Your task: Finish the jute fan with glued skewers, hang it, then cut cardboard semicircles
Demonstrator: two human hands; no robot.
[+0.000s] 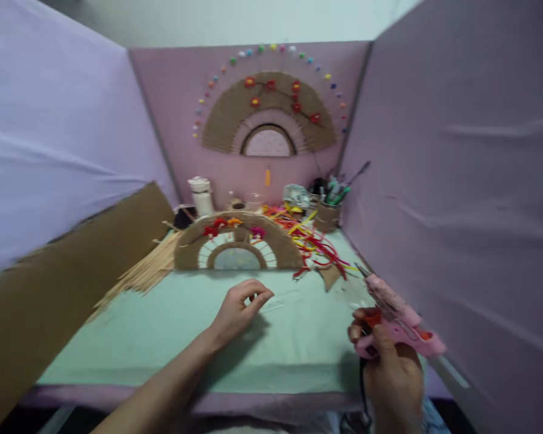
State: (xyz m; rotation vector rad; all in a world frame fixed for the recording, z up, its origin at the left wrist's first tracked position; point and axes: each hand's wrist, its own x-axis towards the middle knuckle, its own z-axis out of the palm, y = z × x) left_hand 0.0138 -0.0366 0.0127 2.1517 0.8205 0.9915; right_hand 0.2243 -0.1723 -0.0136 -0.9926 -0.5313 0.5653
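My right hand point(389, 355) is wrapped round the handle of a pink glue gun point(400, 322) at the right, its nozzle pointing up and left. Over the middle of the pale green table my left hand point(242, 304) has thumb and forefinger pinched together; a faint clear strip or thread shows by the fingertips, too blurred to tell whether it is held. Behind the left hand stands a brown half-round fan point(185, 252) with red, orange and magenta flowers. A bundle of thin wooden sticks point(138, 274) lies to its left.
Coloured fuzzy stems point(319, 244) and a brown scrap point(330, 277) lie right of the fan. Behind are a white bottle point(202, 196) and a tool cup point(327, 217). A larger fan point(221, 123) hangs on the back panel. Cardboard point(72, 259) lines the left side.
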